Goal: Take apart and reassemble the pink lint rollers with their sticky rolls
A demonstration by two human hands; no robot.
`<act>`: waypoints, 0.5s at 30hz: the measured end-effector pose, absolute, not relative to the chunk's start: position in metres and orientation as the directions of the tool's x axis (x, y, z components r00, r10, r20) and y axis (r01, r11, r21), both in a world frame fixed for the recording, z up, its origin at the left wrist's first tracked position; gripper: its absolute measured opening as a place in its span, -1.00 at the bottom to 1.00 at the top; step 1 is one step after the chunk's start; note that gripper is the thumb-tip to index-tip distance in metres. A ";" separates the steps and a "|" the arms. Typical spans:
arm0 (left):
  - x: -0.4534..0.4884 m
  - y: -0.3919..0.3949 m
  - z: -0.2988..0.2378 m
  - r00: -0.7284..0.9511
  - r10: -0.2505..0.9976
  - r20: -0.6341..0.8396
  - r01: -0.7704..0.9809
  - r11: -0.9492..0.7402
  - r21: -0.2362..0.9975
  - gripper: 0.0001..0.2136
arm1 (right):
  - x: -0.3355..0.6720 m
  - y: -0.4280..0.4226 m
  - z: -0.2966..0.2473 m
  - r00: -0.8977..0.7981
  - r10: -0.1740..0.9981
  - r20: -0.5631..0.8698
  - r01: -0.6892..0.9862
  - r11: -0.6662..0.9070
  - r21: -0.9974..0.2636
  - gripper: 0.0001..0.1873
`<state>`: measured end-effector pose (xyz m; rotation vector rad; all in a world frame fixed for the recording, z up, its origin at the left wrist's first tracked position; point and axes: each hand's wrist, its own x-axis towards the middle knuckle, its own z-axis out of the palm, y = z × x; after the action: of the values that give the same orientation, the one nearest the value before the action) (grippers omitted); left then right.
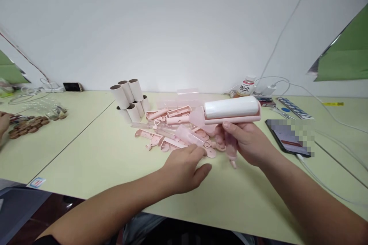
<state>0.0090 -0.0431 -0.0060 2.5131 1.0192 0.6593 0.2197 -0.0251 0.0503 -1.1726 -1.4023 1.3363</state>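
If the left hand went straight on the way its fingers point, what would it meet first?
The left hand points into the pile of pink parts; first would be the pale pink cover piece at its fingertips, perhaps already touching, though depth is unclear.

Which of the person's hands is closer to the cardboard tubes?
Left. The left hand is at the pink parts, right of the cardboard tubes; the right hand, holding the lint roller, is farther right.
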 end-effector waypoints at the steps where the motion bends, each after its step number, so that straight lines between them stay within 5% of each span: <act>1: 0.004 -0.043 -0.009 0.646 0.722 0.249 0.589 -0.678 0.439 -0.76 | 0.225 -0.024 0.052 -0.199 0.979 -0.040 0.117 -0.016 -0.993 -0.49; 7: -0.016 -0.026 -0.018 0.779 0.600 0.182 0.527 -0.784 0.328 -0.88 | 0.240 -0.026 0.045 -0.315 0.948 -0.052 0.442 0.098 -0.892 -0.63; 15: -0.006 -0.016 0.029 0.487 0.810 0.326 0.453 -0.553 0.699 -0.71 | 0.237 -0.031 0.032 -0.503 0.859 -0.093 0.553 0.237 -0.799 -0.70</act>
<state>-0.0059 -0.0164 0.0291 2.2018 1.0390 0.8818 0.2372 -0.0305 0.0323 -1.3007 -2.1503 1.1545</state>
